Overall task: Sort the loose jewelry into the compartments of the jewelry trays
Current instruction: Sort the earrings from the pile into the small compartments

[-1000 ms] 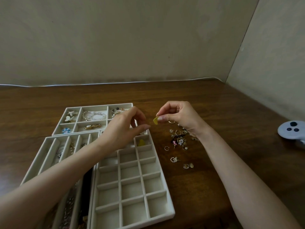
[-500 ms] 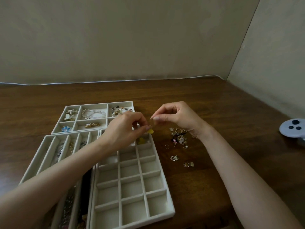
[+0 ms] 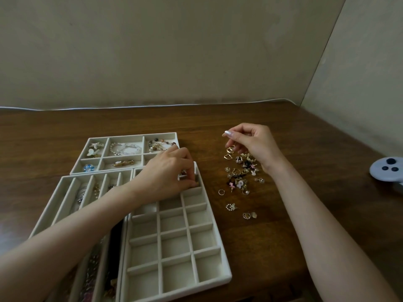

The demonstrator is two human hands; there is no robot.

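One controller right; left hand overlaps tray.

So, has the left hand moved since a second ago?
Yes. The left hand has come down: its fingertips were raised past the grid tray's far right corner, and now they dip into its far right compartment.

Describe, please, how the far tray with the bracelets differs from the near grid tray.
The far tray has a few large compartments; the grid tray has many small ones. The far tray's visible compartments hold jewelry, while most grid tray cells lie bare. The far tray sits farther back and left; the grid tray sits nearer. Both are pale, rectangular and flat on the table.
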